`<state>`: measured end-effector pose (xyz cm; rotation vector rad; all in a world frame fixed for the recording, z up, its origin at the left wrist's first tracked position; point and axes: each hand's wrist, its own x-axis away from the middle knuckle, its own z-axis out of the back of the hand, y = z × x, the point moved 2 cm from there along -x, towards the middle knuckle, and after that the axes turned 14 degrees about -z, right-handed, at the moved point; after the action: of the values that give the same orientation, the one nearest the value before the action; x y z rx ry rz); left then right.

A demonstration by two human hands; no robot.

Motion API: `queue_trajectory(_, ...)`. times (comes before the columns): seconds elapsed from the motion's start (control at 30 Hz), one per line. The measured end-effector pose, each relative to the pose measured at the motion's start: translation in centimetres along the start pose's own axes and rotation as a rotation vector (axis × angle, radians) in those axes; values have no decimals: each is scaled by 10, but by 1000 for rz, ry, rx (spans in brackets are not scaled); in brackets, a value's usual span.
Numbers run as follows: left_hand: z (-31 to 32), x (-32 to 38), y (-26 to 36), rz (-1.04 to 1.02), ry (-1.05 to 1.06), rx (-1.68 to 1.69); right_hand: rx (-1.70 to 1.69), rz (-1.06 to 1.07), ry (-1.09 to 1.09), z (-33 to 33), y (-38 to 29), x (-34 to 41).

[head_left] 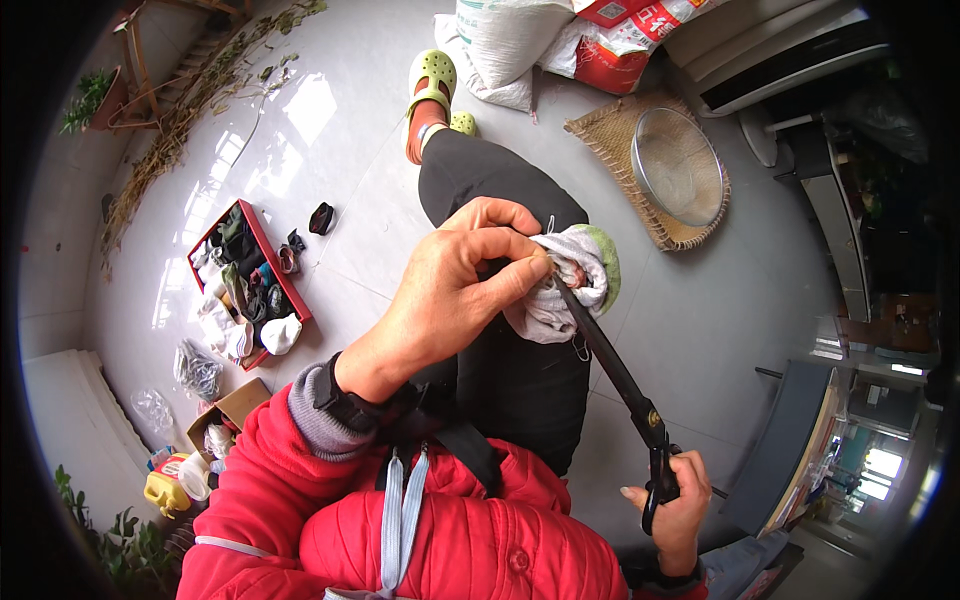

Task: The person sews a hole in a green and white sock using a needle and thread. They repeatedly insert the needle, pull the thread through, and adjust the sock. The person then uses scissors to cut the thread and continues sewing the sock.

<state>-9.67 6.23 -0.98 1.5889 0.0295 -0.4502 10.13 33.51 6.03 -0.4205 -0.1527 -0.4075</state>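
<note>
My left hand [465, 277] pinches the edge of a light grey and green sock [555, 319] that is bunched over my knee, or thread on it; which of the two is too small to tell. In my right hand [675, 510] are the handles of a pair of black scissors [611, 356] with long blades. The blades look closed, and their tips touch the sock beside my left fingertips. A loose thread hangs from the sock's lower edge. Reddish material shows inside the rolled opening.
On the floor at the left stands a red box [281, 289] filled with socks, with a cardboard box [244, 401] nearer me. A wire sieve [679, 166] rests on a woven mat [611, 154]. White sacks [510, 45] stand beyond my foot.
</note>
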Motion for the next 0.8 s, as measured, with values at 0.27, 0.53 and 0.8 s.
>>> queue_trajectory(0.27, 0, 0, 1, 46, 13, 64, -9, -2, 16, -5, -1, -3)
queue_trajectory(0.53, -1, 0, -1, 18, 2, 46, -8, -10, -2, -9, 5, -5)
queue_trajectory(0.8, -1, 0, -2, 43, 6, 75, 31, 41, 60, -9, 5, -5)
